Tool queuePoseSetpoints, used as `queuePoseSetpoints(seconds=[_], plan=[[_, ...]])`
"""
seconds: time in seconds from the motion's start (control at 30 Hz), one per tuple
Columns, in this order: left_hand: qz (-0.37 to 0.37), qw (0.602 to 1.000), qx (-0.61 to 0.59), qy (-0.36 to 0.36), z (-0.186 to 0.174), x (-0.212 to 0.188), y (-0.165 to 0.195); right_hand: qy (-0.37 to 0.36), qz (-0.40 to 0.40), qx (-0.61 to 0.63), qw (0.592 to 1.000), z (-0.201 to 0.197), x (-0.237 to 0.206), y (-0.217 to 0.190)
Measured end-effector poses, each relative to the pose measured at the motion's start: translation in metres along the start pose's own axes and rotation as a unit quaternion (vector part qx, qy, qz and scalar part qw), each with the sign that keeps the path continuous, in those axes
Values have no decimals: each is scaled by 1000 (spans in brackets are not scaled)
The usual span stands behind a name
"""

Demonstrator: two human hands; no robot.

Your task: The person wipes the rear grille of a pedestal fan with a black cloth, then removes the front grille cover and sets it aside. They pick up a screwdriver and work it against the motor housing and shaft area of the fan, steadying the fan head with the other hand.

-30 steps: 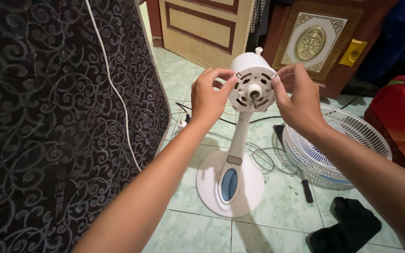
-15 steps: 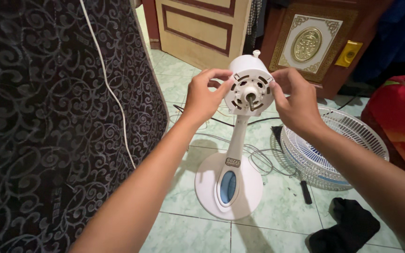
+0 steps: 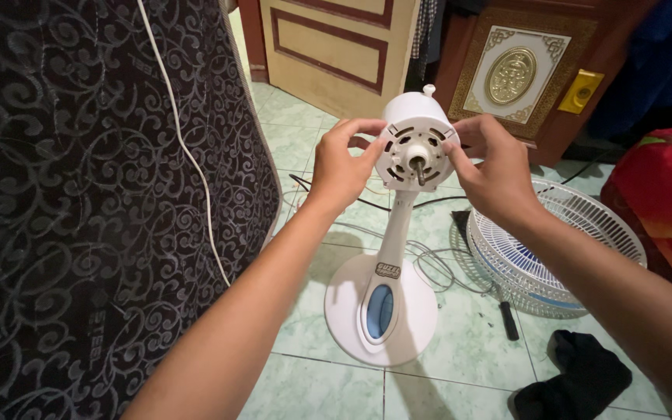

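Two hands, left hand (image 3: pixel 344 167) and right hand (image 3: pixel 495 175), grip clamped on one fan motor head (image 3: pixel 416 140), between mattress edge (image 3: pixel 254 132) and one grille (image 3: pixel 554 249).

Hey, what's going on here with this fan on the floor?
A person has both hands on the white motor housing of a stripped-down standing fan: the left hand grips its left side and the right hand its right. The bare motor shaft points toward the camera, with no blade or guard mounted. The fan's round base stands on the green tiled floor. The white wire grille lies on the floor to the right, beside a black cloth.
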State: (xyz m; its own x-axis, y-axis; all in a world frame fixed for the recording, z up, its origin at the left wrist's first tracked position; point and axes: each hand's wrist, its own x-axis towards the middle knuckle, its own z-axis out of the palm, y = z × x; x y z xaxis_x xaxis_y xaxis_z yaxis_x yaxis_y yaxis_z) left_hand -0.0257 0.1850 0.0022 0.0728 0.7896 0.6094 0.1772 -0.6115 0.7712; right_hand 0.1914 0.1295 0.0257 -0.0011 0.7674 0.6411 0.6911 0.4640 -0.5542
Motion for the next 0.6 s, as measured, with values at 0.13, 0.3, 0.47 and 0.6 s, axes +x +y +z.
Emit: queuePoseSetpoints(seconds=[0.13, 0.3, 0.47, 0.6], plan=[[28, 999, -14, -13, -2, -2, -1, 2, -14, 17, 1000, 1, -2, -4], [-12, 999, -28, -21, -3, -2, 0, -16, -4, 39, 999, 0, -6, -6], [-10, 1000, -6, -16, -3, -1, -2, -28, -10, 36, 999, -1, -5, -4], [-11, 999, -26, -36, -5, 4, -10, -30, 5, 47, 998, -1, -4, -3]])
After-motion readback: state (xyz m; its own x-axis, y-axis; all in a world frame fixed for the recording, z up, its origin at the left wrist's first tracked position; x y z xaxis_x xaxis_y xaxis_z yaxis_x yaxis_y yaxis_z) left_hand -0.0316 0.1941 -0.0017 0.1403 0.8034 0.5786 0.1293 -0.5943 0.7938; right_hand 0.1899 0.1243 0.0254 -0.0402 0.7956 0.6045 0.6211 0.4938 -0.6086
